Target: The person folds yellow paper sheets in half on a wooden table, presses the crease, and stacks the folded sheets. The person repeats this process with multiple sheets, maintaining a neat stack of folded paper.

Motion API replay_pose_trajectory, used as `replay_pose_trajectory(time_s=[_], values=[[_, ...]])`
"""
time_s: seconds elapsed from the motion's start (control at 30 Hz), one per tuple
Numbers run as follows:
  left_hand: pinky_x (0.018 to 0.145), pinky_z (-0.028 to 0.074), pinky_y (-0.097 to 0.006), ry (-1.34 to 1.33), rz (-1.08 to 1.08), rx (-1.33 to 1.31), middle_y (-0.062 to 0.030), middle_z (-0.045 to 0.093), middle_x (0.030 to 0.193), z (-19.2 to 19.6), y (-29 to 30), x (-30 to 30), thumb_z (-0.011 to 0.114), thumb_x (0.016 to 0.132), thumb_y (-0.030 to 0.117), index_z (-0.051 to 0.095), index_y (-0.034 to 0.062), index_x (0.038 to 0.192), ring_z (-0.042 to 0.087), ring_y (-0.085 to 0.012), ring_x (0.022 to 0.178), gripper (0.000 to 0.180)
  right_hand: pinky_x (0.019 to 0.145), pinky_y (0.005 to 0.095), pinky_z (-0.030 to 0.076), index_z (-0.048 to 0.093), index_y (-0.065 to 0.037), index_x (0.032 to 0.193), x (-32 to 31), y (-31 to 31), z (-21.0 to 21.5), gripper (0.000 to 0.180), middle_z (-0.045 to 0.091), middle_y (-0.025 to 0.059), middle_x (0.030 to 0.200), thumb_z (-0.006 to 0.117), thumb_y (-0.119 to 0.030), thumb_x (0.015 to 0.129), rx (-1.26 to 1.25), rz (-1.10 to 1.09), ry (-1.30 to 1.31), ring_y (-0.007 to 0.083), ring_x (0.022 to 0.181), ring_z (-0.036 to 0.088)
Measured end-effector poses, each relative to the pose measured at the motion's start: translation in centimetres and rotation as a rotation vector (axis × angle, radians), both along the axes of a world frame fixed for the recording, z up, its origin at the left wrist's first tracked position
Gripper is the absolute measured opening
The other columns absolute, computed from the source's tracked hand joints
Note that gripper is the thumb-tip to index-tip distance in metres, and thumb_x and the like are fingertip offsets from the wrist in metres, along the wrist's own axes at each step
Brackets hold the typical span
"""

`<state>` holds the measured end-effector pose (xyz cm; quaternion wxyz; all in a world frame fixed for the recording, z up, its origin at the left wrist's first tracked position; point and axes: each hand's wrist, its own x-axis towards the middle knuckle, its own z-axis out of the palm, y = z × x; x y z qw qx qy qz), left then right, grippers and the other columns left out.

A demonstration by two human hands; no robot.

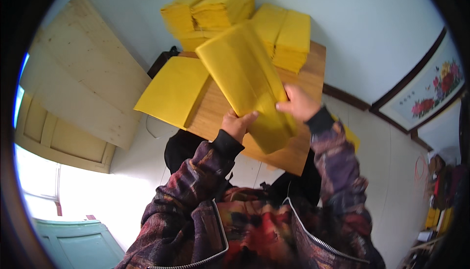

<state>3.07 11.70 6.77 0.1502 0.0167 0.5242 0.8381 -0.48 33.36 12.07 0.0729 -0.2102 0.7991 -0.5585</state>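
Over a wooden table, I hold up a folded yellow sheet (240,68), cloth-like and slightly blurred, tilted with its far end to the left. My left hand (238,123) is closed on its near left edge, thumb on top. At the right edge my right hand (298,103) grips it, fingers partly hidden beneath. A flat yellow pile (171,90) of similar material lies on the table's left side, past my left hand. Behind the held sheet stand tied yellow bundles (220,7) stacked high, with further yellow bundles (290,36) to their right.
The wooden table (313,66) meets the wall at the back. Bare wooden boards (83,73) lean at the left. Partly behind my right sleeve shows another yellow piece (351,137). A framed flower picture (426,88) stands at the right, and mixed goods (440,186) line the right rim.
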Motion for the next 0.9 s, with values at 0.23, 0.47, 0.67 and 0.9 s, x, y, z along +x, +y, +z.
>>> replay_pose_trajectory(time_s=[0.23,0.47,0.67,0.9], values=[[0.088,0.051,-0.045,-0.506,0.061,0.279,-0.0098,0.058,0.12,-4.7,4.3,4.2,0.06,0.09,0.016,0.048,0.0064,0.124,0.059,-0.0265,0.107,0.038,0.073,0.0349,0.048,0.061,0.0,0.102,-4.0,-0.8,-2.4,0.037,0.067,0.0147,0.093,0.068,-0.017,0.07,0.75,0.415,-0.161,0.0248,0.087,0.063],[0.085,0.052,-0.042,-0.703,-0.173,0.234,-0.0115,0.056,0.124,-6.3,2.9,5.5,0.057,0.093,0.028,0.046,0.0078,0.127,0.058,-0.0252,0.111,0.041,0.079,0.0372,0.048,0.059,-0.004,0.108,-5.4,-2.2,-5.3,0.039,0.066,0.0142,0.102,0.067,-0.015,0.072,1.013,0.39,-0.18,0.0284,0.095,0.061],[0.073,0.055,-0.032,-0.303,-0.56,-0.199,-0.0156,0.062,0.113,-4.5,-2.8,6.6,0.049,0.097,0.023,0.049,0.0023,0.121,0.066,-0.0248,0.093,0.032,0.081,0.0438,0.047,0.059,-0.004,0.094,-2.4,-1.6,-5.3,0.022,0.064,0.0154,0.095,0.064,-0.014,0.075,0.872,-0.177,0.375,0.034,0.095,0.059],[0.099,0.038,-0.04,0.846,0.026,-1.156,-0.0161,0.053,0.126,-4.3,-3.5,1.1,0.054,0.085,0.004,0.053,0.0023,0.122,0.05,-0.0309,0.119,0.037,0.099,0.0429,0.036,0.057,-0.002,0.104,5.2,-9.0,-8.2,0.025,0.059,0.0123,0.108,0.057,-0.009,0.079,0.411,-0.341,0.567,0.0311,0.112,0.051]])
